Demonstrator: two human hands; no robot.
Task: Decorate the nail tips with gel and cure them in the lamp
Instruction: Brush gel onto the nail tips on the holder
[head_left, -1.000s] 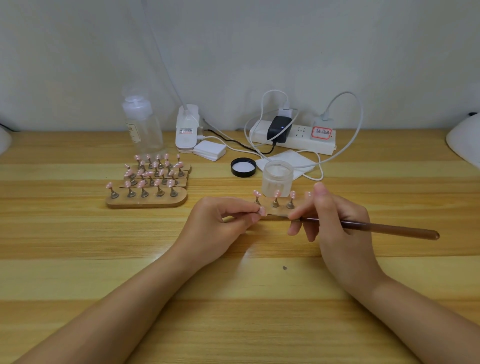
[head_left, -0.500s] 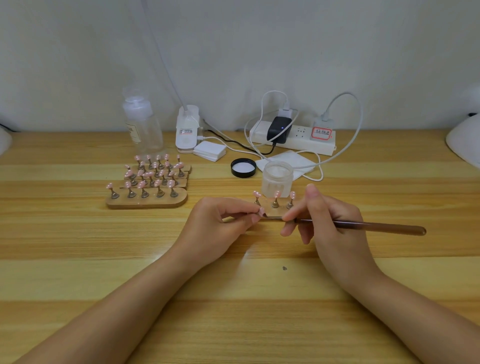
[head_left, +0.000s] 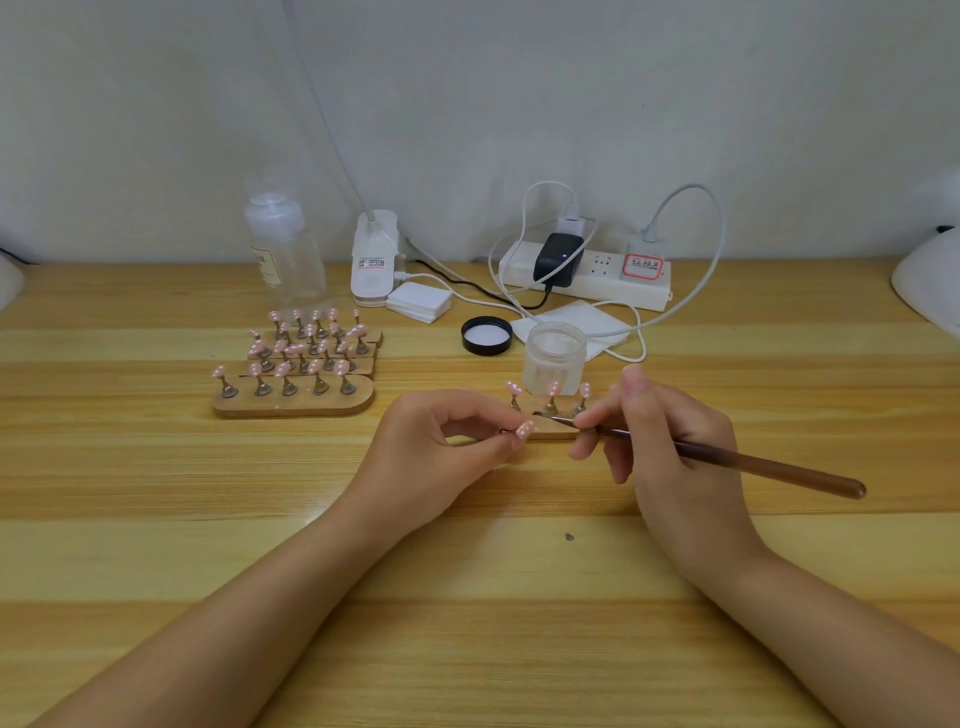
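Your left hand pinches one pink nail tip near the middle of the bench, just in front of the small wooden stand. Your right hand grips the brush, its tip just beside the nail. A shaky stroke could smear the gel, and your knuckles could knock the open jar. Since a second ago, the brush handle has dipped lower at its far end.

One brush, one jar, one lid, four wooden stands.
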